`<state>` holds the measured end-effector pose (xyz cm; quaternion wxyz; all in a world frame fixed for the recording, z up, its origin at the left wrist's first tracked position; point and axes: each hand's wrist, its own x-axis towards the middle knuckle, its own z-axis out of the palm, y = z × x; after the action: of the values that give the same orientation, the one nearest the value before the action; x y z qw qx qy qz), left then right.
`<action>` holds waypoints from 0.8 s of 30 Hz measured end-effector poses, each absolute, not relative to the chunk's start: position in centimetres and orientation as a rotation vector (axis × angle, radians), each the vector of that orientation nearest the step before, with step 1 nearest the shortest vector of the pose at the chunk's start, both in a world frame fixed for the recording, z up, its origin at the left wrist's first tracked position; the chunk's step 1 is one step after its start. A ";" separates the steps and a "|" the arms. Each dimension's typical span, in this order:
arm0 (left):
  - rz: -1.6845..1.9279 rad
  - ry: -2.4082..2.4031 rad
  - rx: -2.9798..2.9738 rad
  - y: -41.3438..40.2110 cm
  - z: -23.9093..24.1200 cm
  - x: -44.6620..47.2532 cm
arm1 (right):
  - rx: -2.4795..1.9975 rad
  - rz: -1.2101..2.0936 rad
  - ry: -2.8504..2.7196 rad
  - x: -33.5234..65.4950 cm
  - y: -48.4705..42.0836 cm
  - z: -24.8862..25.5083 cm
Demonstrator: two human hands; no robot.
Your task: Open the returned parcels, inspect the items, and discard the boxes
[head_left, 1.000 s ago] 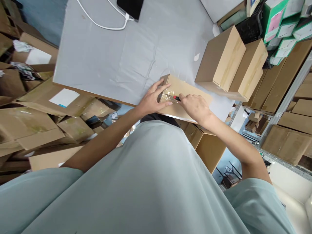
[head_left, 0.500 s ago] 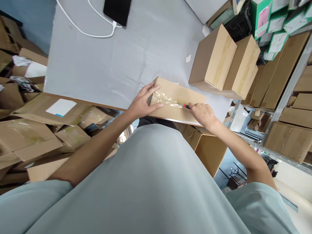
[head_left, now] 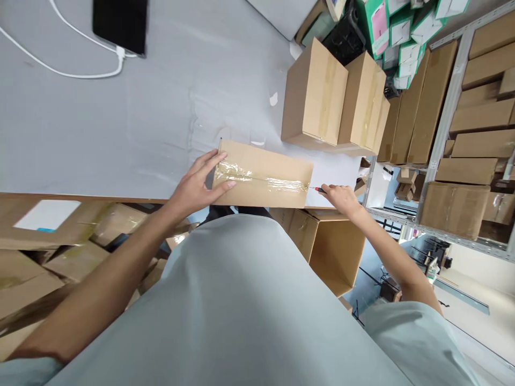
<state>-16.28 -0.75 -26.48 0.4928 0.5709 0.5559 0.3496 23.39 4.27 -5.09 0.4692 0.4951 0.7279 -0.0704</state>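
A loose, plain pale grey-green top (head_left: 241,300) with short sleeves (head_left: 414,335); dark legwear (head_left: 253,210) beyond it

The box (head_left: 261,169) was plain light brown, its tape (head_left: 281,185) clear and yellowish with white glints. The knife (head_left: 321,190) was red and black. The desk (head_left: 156,123) was pale grey, the phone (head_left: 123,24) black, the cable (head_left: 82,76) white. The shirt (head_left: 241,284) was plain pale blue-green. The cartons (head_left: 400,33) were green and white, one with a pink patch.

Bright, even light, white glare on clear tape (head_left: 281,185), wide-angle stretching toward edges
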 end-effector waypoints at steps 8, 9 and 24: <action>0.807 1.418 1.173 -0.9 -25.8 -20.7 | 2.225 -0.817 1.573 29.8 1.9 -8.0; 0.791 1.443 1.145 -0.9 -25.8 -21.5 | 2.381 -0.990 1.528 29.1 1.4 -9.6; 0.622 1.458 0.859 0.6 -27.8 -22.1 | 2.894 -1.689 1.500 18.8 -1.0 -11.7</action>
<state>-22.12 0.62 -27.83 0.6204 0.3738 0.6341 0.2707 18.85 -1.04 -11.74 -0.2618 0.7608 0.3944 -0.4440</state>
